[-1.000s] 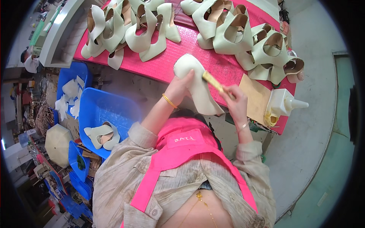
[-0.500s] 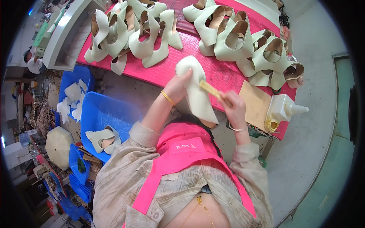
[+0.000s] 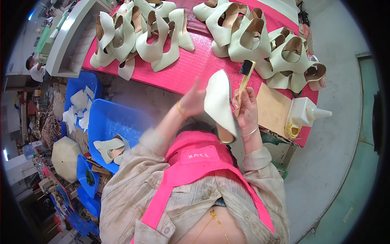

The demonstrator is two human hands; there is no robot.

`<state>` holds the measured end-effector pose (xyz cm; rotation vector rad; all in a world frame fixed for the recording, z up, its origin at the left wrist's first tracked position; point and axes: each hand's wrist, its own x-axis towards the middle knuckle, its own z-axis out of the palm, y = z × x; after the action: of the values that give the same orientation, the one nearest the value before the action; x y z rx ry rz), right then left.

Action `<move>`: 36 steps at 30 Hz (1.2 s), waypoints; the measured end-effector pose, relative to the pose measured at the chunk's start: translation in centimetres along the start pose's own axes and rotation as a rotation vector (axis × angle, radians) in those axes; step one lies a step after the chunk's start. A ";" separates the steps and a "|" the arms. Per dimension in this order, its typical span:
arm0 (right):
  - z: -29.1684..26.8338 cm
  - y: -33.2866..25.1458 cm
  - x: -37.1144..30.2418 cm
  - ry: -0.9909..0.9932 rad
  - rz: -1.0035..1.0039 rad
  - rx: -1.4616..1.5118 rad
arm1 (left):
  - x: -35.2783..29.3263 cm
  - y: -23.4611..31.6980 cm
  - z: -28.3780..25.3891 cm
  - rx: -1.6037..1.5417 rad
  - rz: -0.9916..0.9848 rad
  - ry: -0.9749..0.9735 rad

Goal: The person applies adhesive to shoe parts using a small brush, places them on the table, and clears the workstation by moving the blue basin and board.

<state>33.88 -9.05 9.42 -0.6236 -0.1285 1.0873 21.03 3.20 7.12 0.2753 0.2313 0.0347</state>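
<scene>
My wooden-handled brush (image 3: 243, 86) has swung off the pale shoe upper (image 3: 219, 103) and points bristles-up. The upper is mid-frame; left of it my left hand (image 3: 192, 99), blurred, is spread open, contact unclear. My right hand (image 3: 247, 107) pinches the brush handle by the upper's right edge.

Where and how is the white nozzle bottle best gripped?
Grip the white bottle probably around its boxy body, from the left, over the flat tan board: its narrow nozzle tapers rightward, and a yellow ring-shaped thing crowds its near side.
</scene>
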 end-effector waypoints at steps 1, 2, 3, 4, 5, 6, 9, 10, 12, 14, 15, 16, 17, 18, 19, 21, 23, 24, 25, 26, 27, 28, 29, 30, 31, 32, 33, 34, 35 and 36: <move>0.0 0.2 0.1 -0.006 0.020 0.061 | -0.9 -1.1 -0.4 0.098 -0.010 0.029; 0.0 0.4 -0.1 0.000 0.022 0.066 | -1.9 -2.1 -0.4 0.095 -0.015 0.035; 0.1 0.4 -0.1 0.011 0.015 0.071 | -2.8 -2.9 -0.2 0.214 -0.005 0.048; 0.2 0.4 -0.1 0.022 0.008 0.076 | -3.4 -3.5 -0.1 0.332 0.004 0.061; 0.3 0.6 -0.2 0.034 0.007 0.083 | -3.7 -3.9 0.3 0.328 0.007 0.067; 0.3 0.9 -0.2 0.035 0.014 0.083 | -3.8 -4.3 0.7 0.710 0.056 0.089; 0.5 1.7 -0.4 0.051 -0.045 -0.042 | -3.7 -5.0 3.0 0.896 0.186 0.338; 0.5 1.7 -0.5 0.051 -0.041 -0.043 | -3.5 -5.2 3.5 0.693 0.262 0.551; 0.3 1.5 -0.8 0.013 -0.005 -0.300 | -3.3 -5.0 3.1 0.493 0.413 0.617; -0.5 -0.3 -2.6 0.090 0.029 -0.650 | -3.9 -4.5 3.2 0.261 0.447 0.630; -1.6 -0.9 -3.7 -0.116 -0.073 -1.020 | -4.2 -4.4 3.2 0.237 0.457 0.632; -2.2 -1.1 -4.5 -0.333 -0.183 -1.381 | -4.2 -4.5 2.8 0.236 0.463 0.636; -2.1 -0.9 -5.3 -0.255 -0.213 -1.425 | -4.2 -4.8 2.2 0.272 0.469 0.636; -1.4 -0.7 -5.0 -0.253 -0.211 -1.426 | -4.1 -5.0 1.5 0.309 0.474 0.635; -0.3 -0.7 -4.0 -0.242 -0.339 -1.592 | -3.8 -5.5 0.8 0.322 0.493 0.664; 0.5 -0.3 -2.1 -0.197 -0.523 -1.816 | -3.6 -4.7 2.2 0.303 0.475 0.665; 0.9 -0.3 -1.5 -0.156 -0.573 -1.824 | -3.3 -4.6 2.3 0.283 0.445 0.677; 1.0 -0.3 -1.4 -0.133 -0.625 -1.826 | -3.3 -4.5 2.1 0.285 0.442 0.679; 0.5 -0.5 -2.3 -0.216 -0.602 -1.942 | -3.2 -4.4 2.0 0.281 0.453 0.675; -0.2 -0.7 -3.8 -0.219 -0.603 -1.941 | -3.2 -4.0 2.0 0.276 0.468 0.670; -1.3 -0.8 -5.7 -0.215 -0.586 -1.879 | -3.2 -3.7 1.8 0.269 0.439 0.672; -1.9 -1.1 -6.6 -0.216 -0.569 -1.821 | -3.3 -3.4 1.9 0.266 0.445 0.672; -2.2 -1.5 -6.8 -0.222 -0.568 -1.820 | -3.3 -3.4 2.1 0.262 0.442 0.686; -2.3 -2.0 -6.9 -0.182 -0.528 -1.820 | -3.4 -3.3 2.4 0.259 0.439 0.699; -2.4 -2.3 -7.1 -0.143 -0.489 -1.819 | -3.3 -3.0 2.8 0.245 0.424 0.705; -2.0 -2.3 -6.5 -0.140 -0.494 -1.819 | -3.2 -2.9 3.0 0.249 0.424 0.701; -1.4 -2.3 -5.1 -0.108 -0.543 -1.657 | -2.8 -2.8 3.3 0.274 0.435 0.662; -0.8 -2.3 -4.0 -0.078 -0.588 -1.494 | -2.4 -2.6 3.6 0.300 0.446 0.622; -1.4 -1.8 -3.4 -0.207 -0.541 -1.516 | -2.1 -2.5 3.8 0.303 0.450 0.612; -1.2 -0.8 -3.8 -0.147 -0.414 -1.420 | -1.8 -1.7 3.4 0.327 0.477 0.611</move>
<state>33.16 -13.01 9.57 -1.6742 -1.1665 0.4899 20.03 0.54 10.23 0.6397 0.7781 0.5623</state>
